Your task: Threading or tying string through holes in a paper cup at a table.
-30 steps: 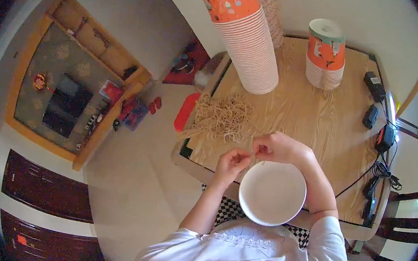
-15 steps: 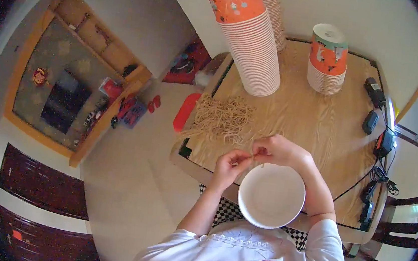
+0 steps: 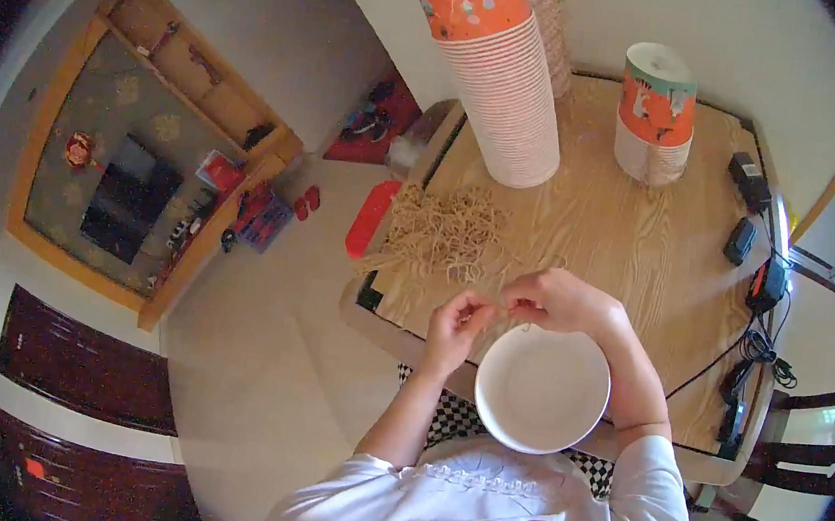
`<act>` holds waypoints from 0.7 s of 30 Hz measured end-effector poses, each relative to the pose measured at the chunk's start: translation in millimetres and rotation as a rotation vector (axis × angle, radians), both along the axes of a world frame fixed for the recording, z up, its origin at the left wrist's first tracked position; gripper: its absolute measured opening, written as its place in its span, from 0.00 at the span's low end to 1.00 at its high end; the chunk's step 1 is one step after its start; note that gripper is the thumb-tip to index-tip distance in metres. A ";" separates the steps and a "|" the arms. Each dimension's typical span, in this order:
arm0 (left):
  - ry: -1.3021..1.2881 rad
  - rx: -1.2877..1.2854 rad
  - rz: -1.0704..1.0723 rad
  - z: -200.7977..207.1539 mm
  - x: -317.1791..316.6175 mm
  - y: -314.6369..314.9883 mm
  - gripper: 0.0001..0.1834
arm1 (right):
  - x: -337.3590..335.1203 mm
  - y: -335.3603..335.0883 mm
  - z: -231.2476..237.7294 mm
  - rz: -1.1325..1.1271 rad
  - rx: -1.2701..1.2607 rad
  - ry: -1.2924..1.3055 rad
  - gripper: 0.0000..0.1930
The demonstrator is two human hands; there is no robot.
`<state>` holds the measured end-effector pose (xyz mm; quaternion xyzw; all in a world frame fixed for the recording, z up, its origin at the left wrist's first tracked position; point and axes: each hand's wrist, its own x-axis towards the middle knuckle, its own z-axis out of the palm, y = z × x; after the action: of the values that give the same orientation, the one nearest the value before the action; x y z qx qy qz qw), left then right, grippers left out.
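My left hand [image 3: 457,331] and my right hand [image 3: 552,300] meet at the table's near edge, both with fingers pinched together. Between them runs a short piece of tan twine [image 3: 499,317], thin and partly hidden by the fingertips. Just below my right hand is a round white paper tub [image 3: 543,389], close against my body; its rim comes near my right wrist and forearm. Beyond my left hand lies a loose, tangled heap of tan twine [image 3: 446,228], with strands spreading toward the table edge.
A tall leaning stack of orange-topped paper tubs [image 3: 499,88] rises at the back left of the wooden table [image 3: 629,261]. A shorter stack [image 3: 656,118] stands at the back right. Black chargers and cables [image 3: 765,289] line the right edge. A red stool [image 3: 373,218] is beyond the left edge.
My left hand has drawn slightly left, so the gap between the fingertips is a little wider. The right hand, tub and heap look nearly the same.
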<state>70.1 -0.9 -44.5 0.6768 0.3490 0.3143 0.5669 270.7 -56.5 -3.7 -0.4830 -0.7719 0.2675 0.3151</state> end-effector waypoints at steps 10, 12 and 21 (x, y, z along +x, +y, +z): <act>-0.010 0.076 0.044 3.1 1.5 7.3 0.06 | -1.3 0.8 -3.7 -0.042 0.020 -0.054 0.03; -0.020 0.042 0.047 8.3 1.8 5.4 0.07 | -1.2 0.0 -0.7 -0.065 0.050 -0.035 0.04; 0.089 0.063 -0.003 -7.8 3.2 8.2 0.07 | 0.3 -0.3 -5.8 -0.091 0.028 -0.059 0.06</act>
<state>73.2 7.3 -52.3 0.7082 0.3627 0.2937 0.5298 271.0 -56.8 -9.5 -0.5209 -0.7617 0.2277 0.3108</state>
